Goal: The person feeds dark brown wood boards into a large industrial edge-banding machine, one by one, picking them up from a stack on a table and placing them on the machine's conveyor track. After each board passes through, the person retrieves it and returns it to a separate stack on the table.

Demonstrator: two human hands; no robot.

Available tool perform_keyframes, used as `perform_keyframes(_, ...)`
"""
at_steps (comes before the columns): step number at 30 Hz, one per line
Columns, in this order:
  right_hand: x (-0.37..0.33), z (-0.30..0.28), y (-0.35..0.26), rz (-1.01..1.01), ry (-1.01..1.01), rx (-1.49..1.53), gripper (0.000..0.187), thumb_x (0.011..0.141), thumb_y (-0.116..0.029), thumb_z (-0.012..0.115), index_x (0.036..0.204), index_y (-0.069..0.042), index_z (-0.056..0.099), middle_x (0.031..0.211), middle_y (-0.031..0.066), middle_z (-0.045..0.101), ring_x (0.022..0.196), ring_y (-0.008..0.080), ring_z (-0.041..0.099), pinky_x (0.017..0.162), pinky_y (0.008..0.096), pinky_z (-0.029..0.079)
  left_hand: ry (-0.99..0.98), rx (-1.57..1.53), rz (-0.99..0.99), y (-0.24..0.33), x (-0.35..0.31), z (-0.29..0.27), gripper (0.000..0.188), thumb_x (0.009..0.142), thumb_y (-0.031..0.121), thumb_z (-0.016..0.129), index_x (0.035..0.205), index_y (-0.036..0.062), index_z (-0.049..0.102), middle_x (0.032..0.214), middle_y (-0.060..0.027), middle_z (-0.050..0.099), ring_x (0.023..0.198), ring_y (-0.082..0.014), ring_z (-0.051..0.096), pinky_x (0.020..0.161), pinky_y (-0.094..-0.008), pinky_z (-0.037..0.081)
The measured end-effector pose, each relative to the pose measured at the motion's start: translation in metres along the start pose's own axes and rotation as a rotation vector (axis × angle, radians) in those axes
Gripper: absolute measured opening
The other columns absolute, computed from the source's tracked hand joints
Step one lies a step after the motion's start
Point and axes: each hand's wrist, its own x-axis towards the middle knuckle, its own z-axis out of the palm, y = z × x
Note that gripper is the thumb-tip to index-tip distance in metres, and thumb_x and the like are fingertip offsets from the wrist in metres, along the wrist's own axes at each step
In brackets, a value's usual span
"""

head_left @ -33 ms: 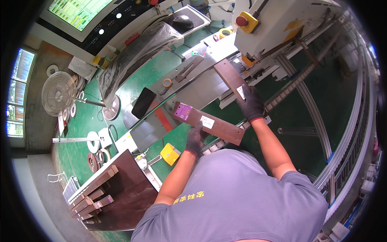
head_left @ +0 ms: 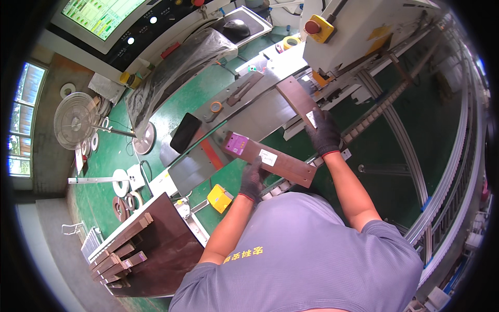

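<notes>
My left hand, in a dark glove with a red cuff, is closed around the near edge of a brown wooden strip. That strip carries a purple label at its left end and a white label mid-length. My right hand, gloved alike, is closed on the near end of a second brown strip, beside its white label. The second strip's far end reaches over the grey metal machine table, close to the machine head. Some fingers of both hands are hidden.
A black phone, a tape roll and a slotted plate lie on the machine table. More strips rest on a dark board at lower left. A floor fan stands left; a rail and chain track run right.
</notes>
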Motion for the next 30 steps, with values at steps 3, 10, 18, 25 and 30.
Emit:
perform_keyframes(3,0.003,0.008,0.003,-0.052,0.117,-0.106,0.064,0.080,-0.037,0.074,0.136,-0.016,0.049,0.117,0.0166,0.055,0.104,0.0376,0.058,0.087,0.0472,0.050,0.035,0.021,-0.009,0.000,-0.001,0.004,0.041,0.097,0.025,0.063,0.129,0.0022,0.053,0.122,-0.0109,0.064,0.108,-0.0269,0.065,0.095,-0.0430,0.055)
perform_keyframes(10,0.008,0.007,0.013,-0.050,0.093,-0.211,0.066,0.081,-0.040,0.073,0.138,-0.017,0.047,0.121,0.0187,0.055,0.102,0.0380,0.059,0.087,0.0470,0.051,-0.012,0.001,-0.049,0.000,0.009,0.015,0.042,0.097,0.023,0.064,0.130,0.0012,0.051,0.122,-0.0121,0.064,0.107,-0.0284,0.066,0.094,-0.0429,0.056)
perform_keyframes(18,0.022,0.009,0.043,-0.108,0.174,-0.171,0.067,0.082,-0.039,0.074,0.139,-0.016,0.047,0.118,0.0219,0.058,0.099,0.0408,0.060,0.085,0.0505,0.050,0.007,0.043,-0.077,-0.004,0.022,0.036,0.042,0.096,0.024,0.065,0.128,0.0001,0.053,0.121,-0.0124,0.064,0.106,-0.0274,0.066,0.094,-0.0417,0.056)
perform_keyframes(25,0.063,-0.013,0.099,-0.144,0.220,-0.140,0.060,0.083,-0.036,0.070,0.137,-0.014,0.054,0.113,0.0207,0.063,0.094,0.0407,0.061,0.083,0.0517,0.050,-0.008,0.055,-0.073,-0.009,0.032,0.054,0.043,0.096,0.026,0.065,0.128,-0.0006,0.054,0.121,-0.0123,0.064,0.107,-0.0273,0.066,0.094,-0.0416,0.055)
perform_keyframes(30,0.089,-0.009,0.163,-0.154,0.241,-0.267,0.059,0.086,-0.043,0.068,0.136,-0.014,0.055,0.122,0.0207,0.062,0.105,0.0399,0.061,0.092,0.0514,0.049,0.018,0.085,-0.095,-0.008,0.030,0.067,0.049,0.098,0.030,0.061,0.132,-0.0027,0.050,0.124,-0.0134,0.061,0.112,-0.0280,0.063,0.099,-0.0438,0.052)
